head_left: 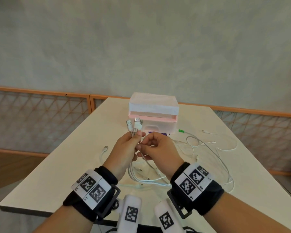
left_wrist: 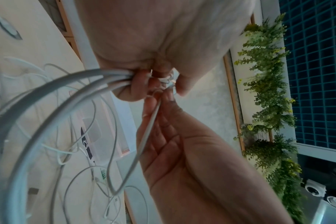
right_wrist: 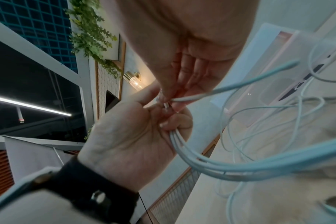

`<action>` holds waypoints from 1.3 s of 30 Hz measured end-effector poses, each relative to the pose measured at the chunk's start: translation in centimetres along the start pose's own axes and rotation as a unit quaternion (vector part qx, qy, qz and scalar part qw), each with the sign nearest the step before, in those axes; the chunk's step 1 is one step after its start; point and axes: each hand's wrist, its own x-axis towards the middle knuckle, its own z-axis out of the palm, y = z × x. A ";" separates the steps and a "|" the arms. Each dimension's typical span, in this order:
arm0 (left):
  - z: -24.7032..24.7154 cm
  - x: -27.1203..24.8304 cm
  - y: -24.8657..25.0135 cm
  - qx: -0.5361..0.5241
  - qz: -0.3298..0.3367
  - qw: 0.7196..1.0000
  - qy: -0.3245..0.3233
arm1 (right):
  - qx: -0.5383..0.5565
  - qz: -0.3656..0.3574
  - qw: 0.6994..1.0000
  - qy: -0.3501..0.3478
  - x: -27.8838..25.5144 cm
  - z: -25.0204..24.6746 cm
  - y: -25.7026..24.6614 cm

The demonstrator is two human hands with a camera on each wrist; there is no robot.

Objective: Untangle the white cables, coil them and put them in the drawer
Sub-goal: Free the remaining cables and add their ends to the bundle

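Left hand [head_left: 124,148] gripped limp white cables [head_left: 208,148] w/ plugs up, near the drawer [head_left: 160,126]; right hand [head_left: 158,147] pinched one strand.

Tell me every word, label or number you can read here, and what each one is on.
"C": the only clear letter, white on the dark label at the base of the pink drawer box; the rest is cut off or blurred.
Wristband tags: black-and-white square code patterns; the tiny characters beside them are too small to read.
USB plugs held in the left hand: any marking is too small to read.
No other readable text.
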 end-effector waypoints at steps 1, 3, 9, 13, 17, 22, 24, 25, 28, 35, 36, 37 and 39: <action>0.1 0.0 -0.1 0.008 0.003 1.000 0.002 | 0.000 0.000 1.000 0.002 0.1 0.0 0.1; 0.2 0.1 -0.2 0.023 0.012 1.000 0.002 | -0.011 0.003 1.000 0.002 0.3 0.0 0.4; -0.8 0.8 0.1 0.050 0.067 0.996 0.036 | -0.128 0.007 0.987 -0.101 0.2 -0.8 1.1; -2.7 1.4 1.9 -0.154 0.045 0.987 -0.002 | -0.351 -0.081 0.914 -0.187 0.2 -2.5 2.9; -4.3 1.7 2.9 -0.152 0.074 0.985 0.028 | -0.422 -0.137 0.883 -0.152 2.8 -4.1 4.5; -5.4 1.1 2.8 -0.064 0.077 0.994 0.049 | -0.529 -0.218 0.815 -0.092 7.4 -5.5 4.5; -5.9 0.9 2.5 -0.032 0.077 0.995 0.056 | -0.605 -0.223 0.759 -0.094 8.6 -6.2 3.7; -6.2 0.7 2.4 -0.015 0.079 0.995 0.058 | -0.645 -0.220 0.726 -0.093 9.0 -6.7 3.0; -6.8 0.5 2.1 0.029 0.086 0.994 0.067 | -0.708 -0.195 0.678 -0.041 10.1 -8.8 0.7; -7.1 0.8 1.9 0.072 0.087 0.989 0.094 | -0.534 -0.061 0.839 0.089 10.6 -14.4 -2.5; -6.9 0.9 1.8 0.077 0.087 0.989 0.094 | -0.509 -0.064 0.853 0.095 10.2 -14.7 -2.3; -6.7 0.9 1.7 0.083 0.089 0.988 0.093 | -0.490 -0.070 0.864 0.093 9.8 -14.9 -2.0; -6.3 0.9 1.6 0.097 0.095 0.987 0.089 | -0.440 -0.083 0.891 0.071 8.8 -14.8 -1.6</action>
